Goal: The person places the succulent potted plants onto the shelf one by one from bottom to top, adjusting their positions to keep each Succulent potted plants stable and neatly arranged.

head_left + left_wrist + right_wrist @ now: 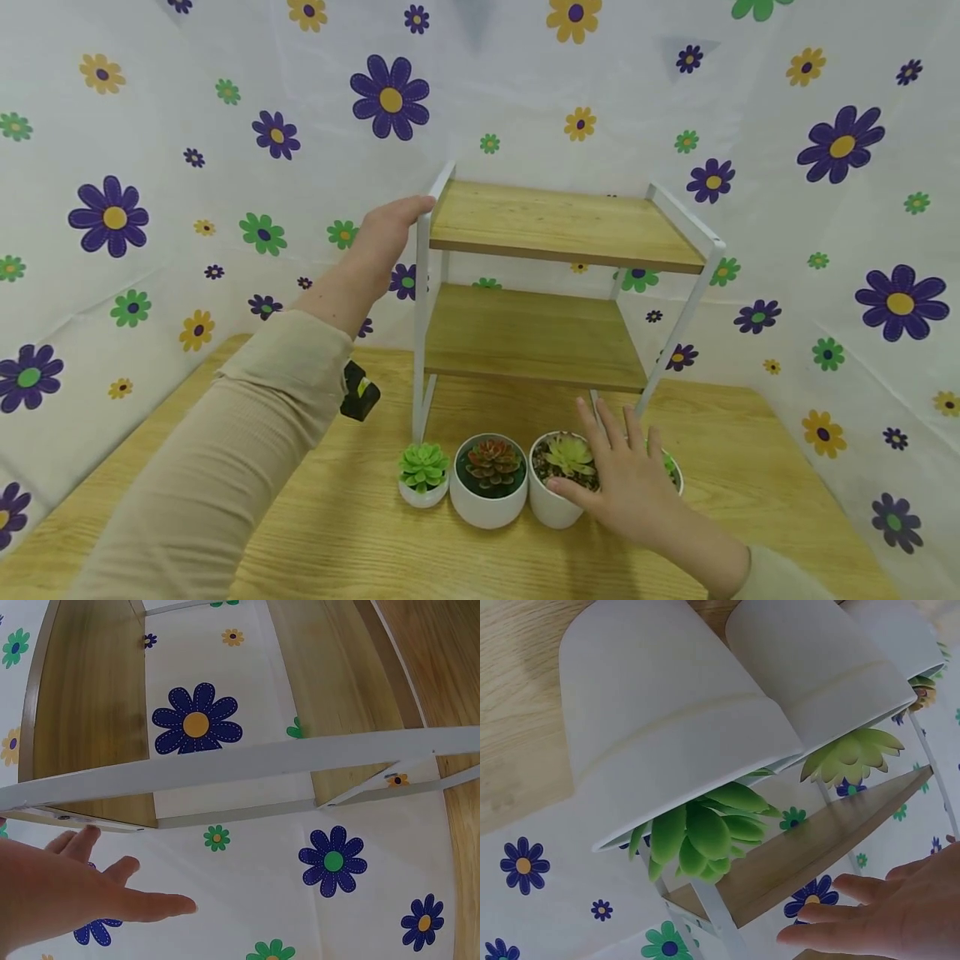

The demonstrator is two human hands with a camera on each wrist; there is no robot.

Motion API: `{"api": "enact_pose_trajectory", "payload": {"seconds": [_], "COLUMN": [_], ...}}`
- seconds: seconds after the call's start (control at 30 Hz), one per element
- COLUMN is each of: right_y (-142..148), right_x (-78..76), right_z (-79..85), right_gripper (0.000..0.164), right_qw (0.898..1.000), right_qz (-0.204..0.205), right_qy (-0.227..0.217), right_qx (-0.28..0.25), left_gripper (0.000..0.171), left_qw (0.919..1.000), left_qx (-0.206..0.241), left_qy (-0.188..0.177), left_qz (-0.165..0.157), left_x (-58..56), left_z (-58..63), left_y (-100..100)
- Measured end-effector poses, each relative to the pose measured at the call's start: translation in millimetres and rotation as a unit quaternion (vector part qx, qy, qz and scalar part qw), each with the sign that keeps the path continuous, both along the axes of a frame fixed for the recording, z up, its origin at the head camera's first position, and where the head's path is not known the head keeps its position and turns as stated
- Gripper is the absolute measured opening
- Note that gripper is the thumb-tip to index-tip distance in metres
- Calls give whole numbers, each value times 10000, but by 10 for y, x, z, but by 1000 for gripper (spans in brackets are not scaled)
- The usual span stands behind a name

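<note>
A two-tier shelf with wooden boards [555,221] and a white metal frame [421,333] stands on the table. My left hand [382,237] is at its upper left corner, fingertips by the frame and thumb held out straight in the left wrist view. In front of the shelf, several white pots of succulents form a row: a small bright green one [423,467], a reddish one [491,467], a yellow-green one [567,454] and a green one [705,832]. My right hand [630,487] is spread over the two right pots, partly hiding them, and grips nothing.
A black object [360,392] with a yellow mark lies left of the shelf, partly behind my left sleeve. White cloth [525,100] printed with flowers surrounds the wooden table [352,517] at the back and sides.
</note>
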State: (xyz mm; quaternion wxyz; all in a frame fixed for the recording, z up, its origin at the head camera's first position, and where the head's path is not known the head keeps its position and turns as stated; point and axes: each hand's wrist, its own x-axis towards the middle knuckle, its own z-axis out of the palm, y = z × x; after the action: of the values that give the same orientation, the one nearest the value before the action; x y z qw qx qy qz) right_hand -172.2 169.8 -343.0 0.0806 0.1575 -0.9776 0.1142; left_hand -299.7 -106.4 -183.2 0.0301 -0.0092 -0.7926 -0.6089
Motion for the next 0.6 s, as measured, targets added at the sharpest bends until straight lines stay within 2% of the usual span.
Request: {"api": "enact_pose_trajectory", "payload": {"seconds": [0.1,0.23,0.3,0.43,0.6], "right_y": [38,115,170,324,540], "right_x": [-7,-9,-7,-14,-17], "right_z": [-1,40,62,79,64], "right_gripper": [92,94,95,101,103], "right_qw": [9997,9975,9941,9809,9642], "right_qz": [85,92,9,-249,-534], "right_qy": [153,195,26,-502,-969], "right_qx": [-175,-677,-1080,-1865,-2412], "left_gripper": [57,58,59,60,61], "left_qw": [9999,9998,9997,9997,9992], "left_qx": [105,121,101,14,44], "left_qy": [-72,-172,-198,-249,-381], "left_qz": [15,46,43,-36,-79], "left_x": [6,10,10,0,-23], "left_z": [14,30,32,29,18], "left_y": [21,39,47,45,19]}}
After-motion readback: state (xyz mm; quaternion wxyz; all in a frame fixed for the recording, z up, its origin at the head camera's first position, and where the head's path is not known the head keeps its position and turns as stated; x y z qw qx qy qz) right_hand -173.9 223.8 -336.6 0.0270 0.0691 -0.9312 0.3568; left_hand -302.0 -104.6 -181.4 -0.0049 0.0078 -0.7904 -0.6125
